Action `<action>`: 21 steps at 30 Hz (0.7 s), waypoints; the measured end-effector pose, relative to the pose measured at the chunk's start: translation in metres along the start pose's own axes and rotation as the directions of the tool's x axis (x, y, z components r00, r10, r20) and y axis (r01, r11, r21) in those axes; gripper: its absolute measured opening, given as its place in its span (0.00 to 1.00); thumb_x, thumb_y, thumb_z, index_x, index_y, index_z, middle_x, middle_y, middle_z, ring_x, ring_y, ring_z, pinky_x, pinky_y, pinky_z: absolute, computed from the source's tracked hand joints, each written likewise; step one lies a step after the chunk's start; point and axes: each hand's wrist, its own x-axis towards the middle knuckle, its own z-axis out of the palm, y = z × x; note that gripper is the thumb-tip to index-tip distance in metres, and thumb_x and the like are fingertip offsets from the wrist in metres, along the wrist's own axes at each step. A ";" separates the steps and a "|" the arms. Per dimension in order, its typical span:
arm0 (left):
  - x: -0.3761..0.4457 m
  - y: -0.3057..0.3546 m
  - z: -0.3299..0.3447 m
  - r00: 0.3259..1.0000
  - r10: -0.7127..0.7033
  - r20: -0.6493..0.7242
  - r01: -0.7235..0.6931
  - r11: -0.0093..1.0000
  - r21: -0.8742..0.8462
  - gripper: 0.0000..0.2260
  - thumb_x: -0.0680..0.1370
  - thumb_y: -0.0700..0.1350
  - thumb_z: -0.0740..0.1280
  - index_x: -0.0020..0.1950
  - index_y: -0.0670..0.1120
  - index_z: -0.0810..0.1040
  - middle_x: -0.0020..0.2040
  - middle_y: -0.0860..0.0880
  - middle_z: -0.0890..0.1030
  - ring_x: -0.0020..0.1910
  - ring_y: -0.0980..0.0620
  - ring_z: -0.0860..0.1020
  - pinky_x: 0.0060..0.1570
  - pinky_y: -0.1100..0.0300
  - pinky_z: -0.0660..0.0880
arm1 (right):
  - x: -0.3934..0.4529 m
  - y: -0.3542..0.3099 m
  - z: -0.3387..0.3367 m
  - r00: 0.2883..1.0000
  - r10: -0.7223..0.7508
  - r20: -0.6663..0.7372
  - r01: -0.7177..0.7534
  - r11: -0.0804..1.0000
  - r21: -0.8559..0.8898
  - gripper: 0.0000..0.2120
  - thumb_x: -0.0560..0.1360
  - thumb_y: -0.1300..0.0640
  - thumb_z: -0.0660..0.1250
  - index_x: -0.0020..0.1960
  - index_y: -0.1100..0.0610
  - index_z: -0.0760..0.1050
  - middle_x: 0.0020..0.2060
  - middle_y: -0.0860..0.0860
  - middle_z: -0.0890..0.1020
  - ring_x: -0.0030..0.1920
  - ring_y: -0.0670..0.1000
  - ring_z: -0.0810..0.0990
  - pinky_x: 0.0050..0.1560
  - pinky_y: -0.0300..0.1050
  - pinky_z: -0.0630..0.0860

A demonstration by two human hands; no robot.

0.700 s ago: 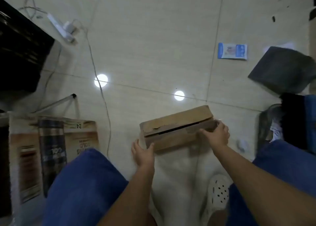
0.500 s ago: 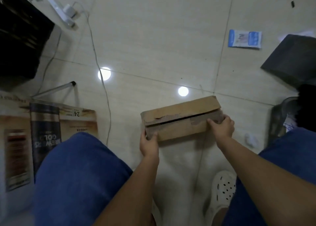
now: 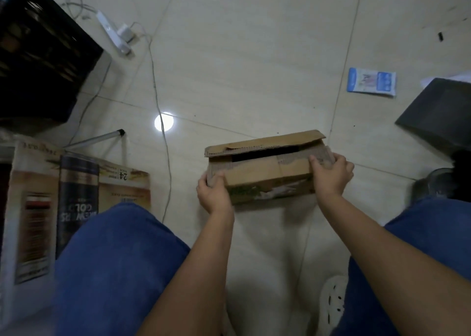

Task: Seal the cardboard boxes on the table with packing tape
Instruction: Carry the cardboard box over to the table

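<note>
1. Bottom edge: both knees [image 3: 112, 267] in blue fabric, cut off by the frame. White perforated clog [image 3: 334, 302] between the legs, partly hidden behind the right forearm.
2. Both forearms reach forward and converge on one cardboard box [image 3: 265, 169], held above the tile floor [image 3: 242, 63]; whether it touches the floor, can't tell.
3. Left hand [image 3: 214, 195] grips the box's near-left corner, thumb on top, fingers wrapped under and hidden.
4. Right hand [image 3: 331, 172] clamps the right end, fingers curled over the top flap, fingertips pressing it down.
5. Box: brown corrugated, long and shallow, worn. Top flaps not closed; a dark slot shows between them. Far flap edge torn, fluting exposed. Near side has a faded green print, unreadable.
6. Left: flat printed carton [image 3: 76, 195], text upside down, blurred; "24" legible. Cut off by the left edge.
7. Beyond it: thin metal leg [image 3: 96, 139] with a black tip, a cable [image 3: 158, 99] running to a white power strip [image 3: 112, 34].
8. Far left: black object [image 3: 38, 55], cropped, unclear what.
9. Far right: blue-white packet [image 3: 372, 82] flat on the tile; dark grey slab [image 3: 441, 114], cut off.
</note>
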 end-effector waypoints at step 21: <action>-0.222 0.390 -0.169 0.990 0.104 0.100 -0.114 0.988 0.100 0.24 0.71 0.62 0.68 0.63 0.54 0.76 0.61 0.48 0.75 0.56 0.47 0.77 0.57 0.42 0.79 | -0.211 -0.358 -0.253 0.998 0.044 -0.049 -0.035 0.984 0.176 0.20 0.76 0.50 0.69 0.64 0.60 0.74 0.60 0.60 0.71 0.60 0.60 0.72 0.64 0.50 0.69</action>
